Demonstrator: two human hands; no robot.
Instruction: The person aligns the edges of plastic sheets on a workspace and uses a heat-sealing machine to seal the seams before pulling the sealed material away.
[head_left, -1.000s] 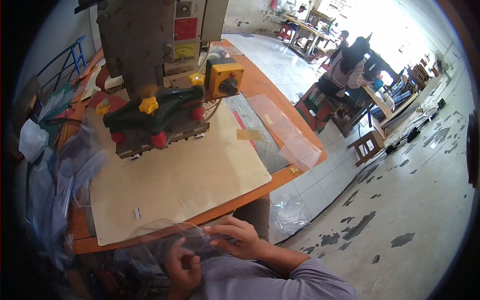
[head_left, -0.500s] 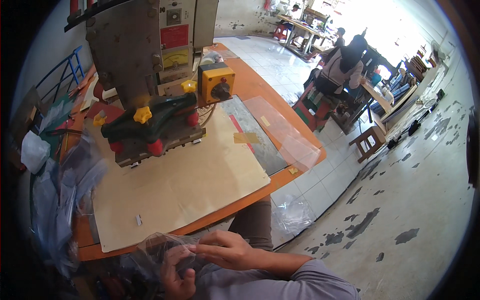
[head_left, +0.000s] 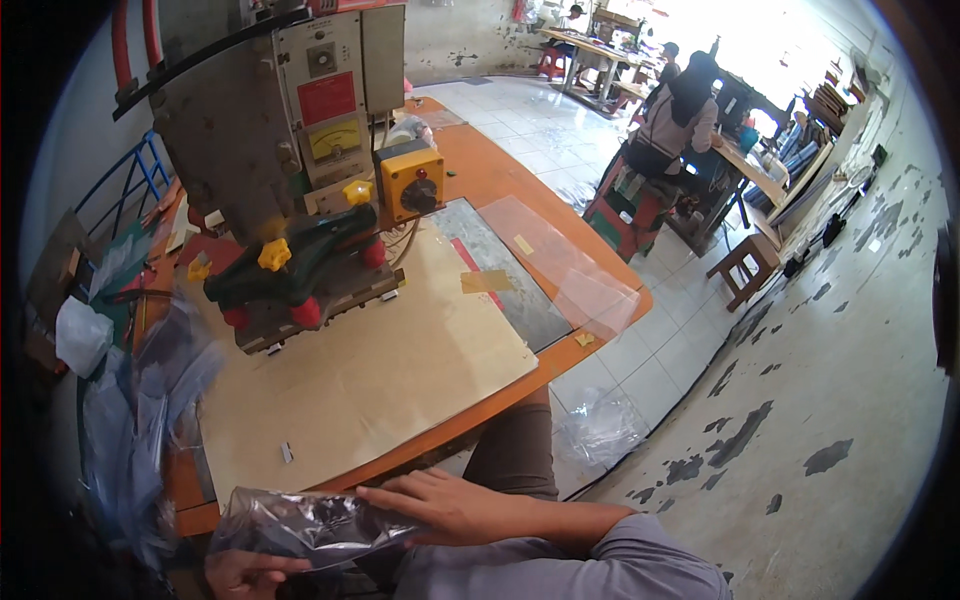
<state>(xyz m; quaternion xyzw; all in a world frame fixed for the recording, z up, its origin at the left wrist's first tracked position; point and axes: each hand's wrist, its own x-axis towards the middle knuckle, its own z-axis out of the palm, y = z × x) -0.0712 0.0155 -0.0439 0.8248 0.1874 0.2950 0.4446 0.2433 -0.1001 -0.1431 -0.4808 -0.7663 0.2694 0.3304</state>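
Note:
A clear, glossy plastic sheet or bag [head_left: 310, 525] lies across my lap at the table's near edge, and I cannot tell which it is. My left hand [head_left: 250, 572] grips its lower left corner, thumb and fingers closed on the film. Over the right end of the plastic rests my right hand [head_left: 445, 505], its fingers stretched out to the left along the upper edge; its thumb is mostly hidden. Beyond my hands, a tan board [head_left: 400, 365] covers much of the orange table [head_left: 195, 518]. A small pale strip [head_left: 286, 452] lies on the board near my left hand.
A press machine [head_left: 225, 140] with yellow knobs [head_left: 274, 255] and a yellow control box [head_left: 410, 182] stands over the board. Crumpled clear plastic [head_left: 125, 420] piles up on the left. More plastic [head_left: 597, 425] lies on the tiled floor. A person [head_left: 675, 120] sits at another bench.
My hands have moved apart; the left has gone down and left. The plastic, bunched between them before, is now spread out. The view has shifted slightly.

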